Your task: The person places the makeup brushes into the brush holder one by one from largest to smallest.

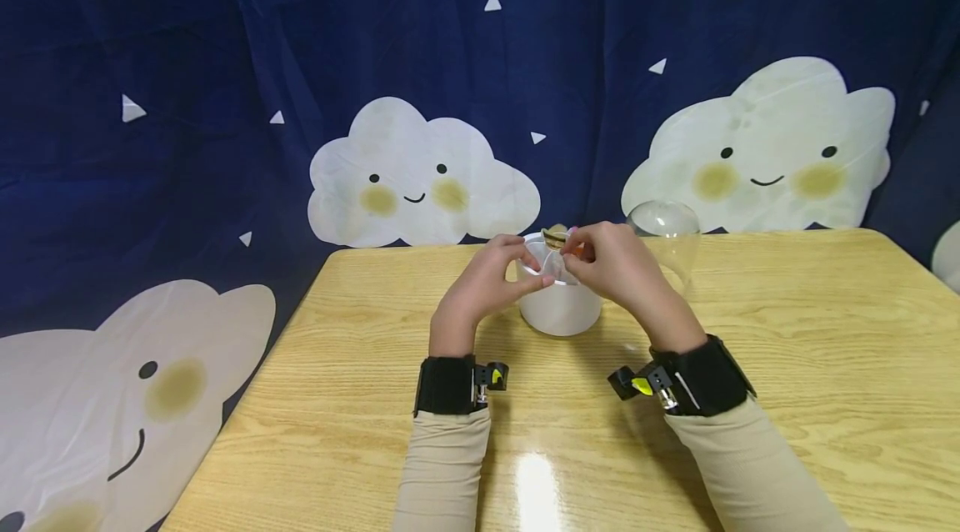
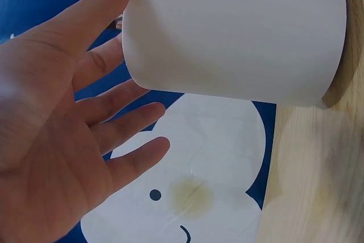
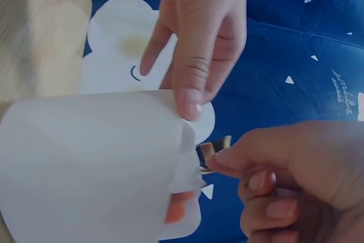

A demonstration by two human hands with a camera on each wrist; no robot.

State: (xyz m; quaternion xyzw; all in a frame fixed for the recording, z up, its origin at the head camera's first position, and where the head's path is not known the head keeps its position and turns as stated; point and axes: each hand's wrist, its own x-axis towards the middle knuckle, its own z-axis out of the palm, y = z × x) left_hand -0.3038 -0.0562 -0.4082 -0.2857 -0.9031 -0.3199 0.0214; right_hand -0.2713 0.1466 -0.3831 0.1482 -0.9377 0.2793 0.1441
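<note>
A white cylindrical container (image 1: pixel 560 311) stands open-topped on the table, with pale translucent pieces (image 3: pixel 187 166) showing at its rim. My left hand (image 1: pixel 487 278) holds the rim on the near left side, thumb outside and index finger reaching over the opening. In the left wrist view, the other fingers (image 2: pixel 128 120) spread out beside the white wall. At the mouth of the container, my right hand (image 1: pixel 611 265) pinches a small shiny gold piece (image 3: pixel 211 153) between thumb and index finger. Something orange (image 3: pixel 179 206) shows inside. How deep the contents go is hidden.
A clear dome-shaped cover (image 1: pixel 666 242) stands behind my right hand, near the far edge of the wooden table (image 1: pixel 787 332). Behind the table hangs a dark blue cloth (image 1: pixel 450 40) with cloud faces.
</note>
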